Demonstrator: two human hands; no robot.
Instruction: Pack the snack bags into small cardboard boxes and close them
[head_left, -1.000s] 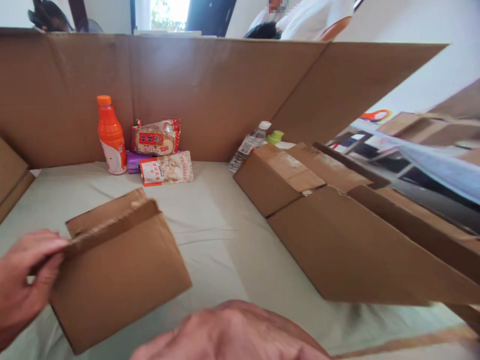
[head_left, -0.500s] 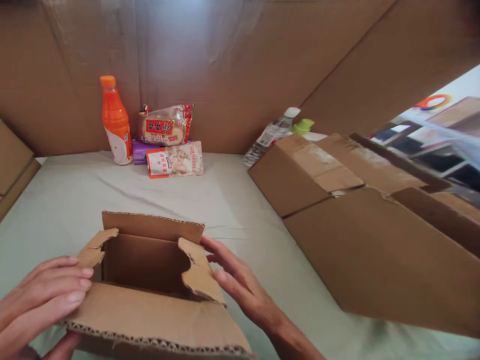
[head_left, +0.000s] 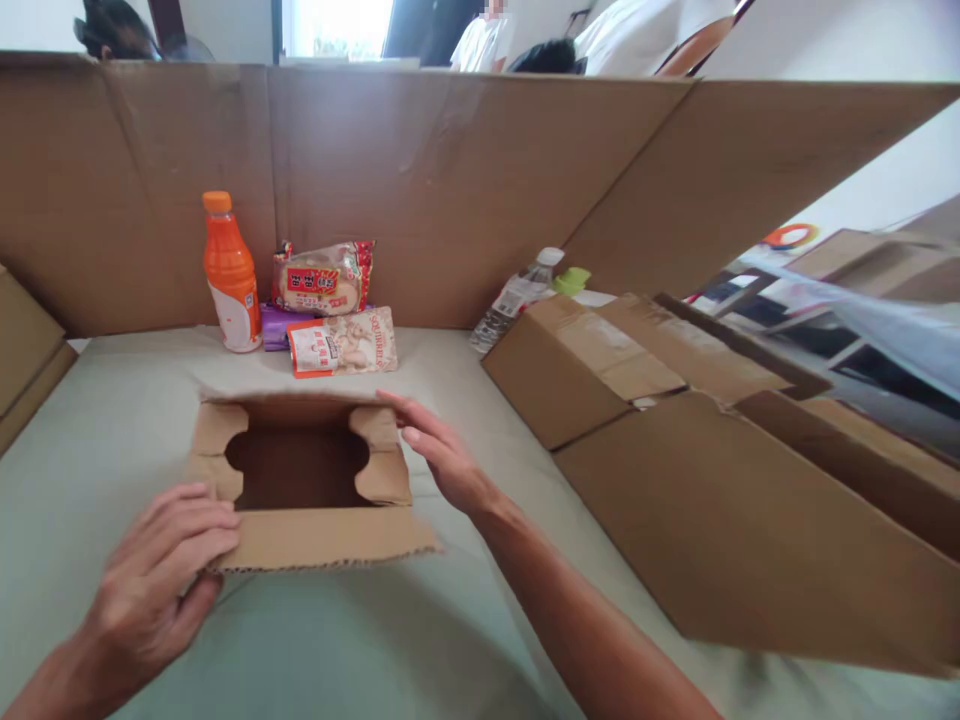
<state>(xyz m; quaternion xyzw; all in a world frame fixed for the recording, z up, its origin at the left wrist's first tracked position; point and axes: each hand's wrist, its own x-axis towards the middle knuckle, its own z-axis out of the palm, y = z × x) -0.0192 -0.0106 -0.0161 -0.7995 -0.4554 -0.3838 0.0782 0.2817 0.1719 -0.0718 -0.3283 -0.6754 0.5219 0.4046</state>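
A small cardboard box [head_left: 322, 540] stands on the cloth in front of me, its top flaps folded outward or spread and its dark inside showing. My left hand [head_left: 169, 560] grips the near left corner, fingers over the flap and thumb below it. At the far right corner, my right hand [head_left: 439, 450] holds the box's side with its index finger and thumb against the edge; its other fingers are partly hidden. The two short side flaps have curved cutouts.
Behind the box stand an orange bottle [head_left: 229, 275], a red snack bag [head_left: 322, 280], a purple pack [head_left: 274, 328] and a nut pouch [head_left: 345, 342]. A clear bottle [head_left: 517, 295] leans by large cardboard boxes [head_left: 750, 530] at right. A cardboard wall [head_left: 420, 180] closes the back; people are beyond it.
The box has moved away from me across the cloth with both hands on it, and its near flap sits farther forward. My view has tilted up, showing people past the cardboard wall.
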